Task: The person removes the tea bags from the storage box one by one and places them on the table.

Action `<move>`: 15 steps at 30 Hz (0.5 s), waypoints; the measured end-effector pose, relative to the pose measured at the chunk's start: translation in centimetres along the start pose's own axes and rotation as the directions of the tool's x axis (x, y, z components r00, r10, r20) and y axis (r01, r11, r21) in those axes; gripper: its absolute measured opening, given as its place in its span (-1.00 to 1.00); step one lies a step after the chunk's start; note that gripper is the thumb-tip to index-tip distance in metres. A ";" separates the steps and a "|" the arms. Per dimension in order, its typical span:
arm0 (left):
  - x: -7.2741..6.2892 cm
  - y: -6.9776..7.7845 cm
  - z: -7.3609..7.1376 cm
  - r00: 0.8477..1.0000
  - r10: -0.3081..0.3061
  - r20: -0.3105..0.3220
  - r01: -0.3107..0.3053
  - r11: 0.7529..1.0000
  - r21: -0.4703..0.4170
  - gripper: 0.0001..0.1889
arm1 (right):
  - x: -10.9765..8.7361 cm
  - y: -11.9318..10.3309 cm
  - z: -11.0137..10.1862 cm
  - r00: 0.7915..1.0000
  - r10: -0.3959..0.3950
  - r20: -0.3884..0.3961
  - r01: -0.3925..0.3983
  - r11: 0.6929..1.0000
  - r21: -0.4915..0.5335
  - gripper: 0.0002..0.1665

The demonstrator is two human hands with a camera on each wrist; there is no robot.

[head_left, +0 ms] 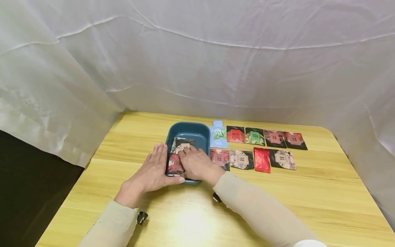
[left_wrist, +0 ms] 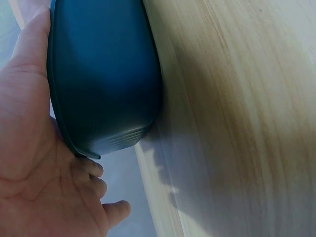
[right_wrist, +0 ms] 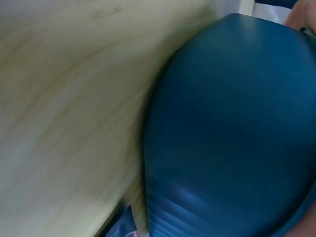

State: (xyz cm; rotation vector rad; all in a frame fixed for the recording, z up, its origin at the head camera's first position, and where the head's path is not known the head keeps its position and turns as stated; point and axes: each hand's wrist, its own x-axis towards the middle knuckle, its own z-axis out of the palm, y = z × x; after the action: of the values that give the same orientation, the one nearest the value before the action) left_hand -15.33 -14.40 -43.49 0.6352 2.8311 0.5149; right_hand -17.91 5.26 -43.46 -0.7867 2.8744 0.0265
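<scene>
A dark blue rectangular tub (head_left: 201,140) stands on the table, its outer wall filling much of both wrist views. Flat foil sachets lie along its left side, among them a red one (head_left: 175,165) nearer me and a dark one with a pale label (head_left: 185,141) behind it. My left hand (head_left: 151,173) rests against the tub's left rim with straight fingers, its thumb lying along the near rim. My right hand (head_left: 195,164) reaches over the right side into the tub, fingers bent down onto the sachets. Those fingertips are hidden, so I cannot tell whether they pinch one.
Right of the tub, sachets lie in two rows. The back row starts with a light blue pouch (head_left: 218,135) and includes a green-labelled sachet (head_left: 255,136). A shiny red packet (head_left: 262,160) lies in the front row. A pale curtain (head_left: 216,75) hangs behind the table (head_left: 277,202).
</scene>
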 end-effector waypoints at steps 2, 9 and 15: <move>0.0 0.0 0.0 1.000 -0.002 -0.002 0.002 1.000 -0.002 0.50 | 0.1 0.1 -0.1 1.000 0.028 -0.001 -0.028 0.999 0.027 0.00; 0.0 0.0 0.0 1.000 -0.006 0.001 0.006 1.000 -0.010 0.51 | 0.2 0.7 -0.8 0.997 0.075 0.015 -0.076 0.994 0.081 0.11; 0.0 -0.1 0.0 1.000 -0.006 0.004 0.006 1.000 -0.009 0.51 | 0.3 0.7 -0.6 0.994 0.098 0.042 -0.101 0.992 0.070 0.12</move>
State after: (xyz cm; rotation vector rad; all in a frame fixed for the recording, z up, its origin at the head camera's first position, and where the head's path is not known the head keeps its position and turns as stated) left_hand -15.36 -14.45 -43.55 0.6252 2.8247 0.5241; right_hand -18.62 5.70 -42.92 -0.6222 2.8581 -0.0492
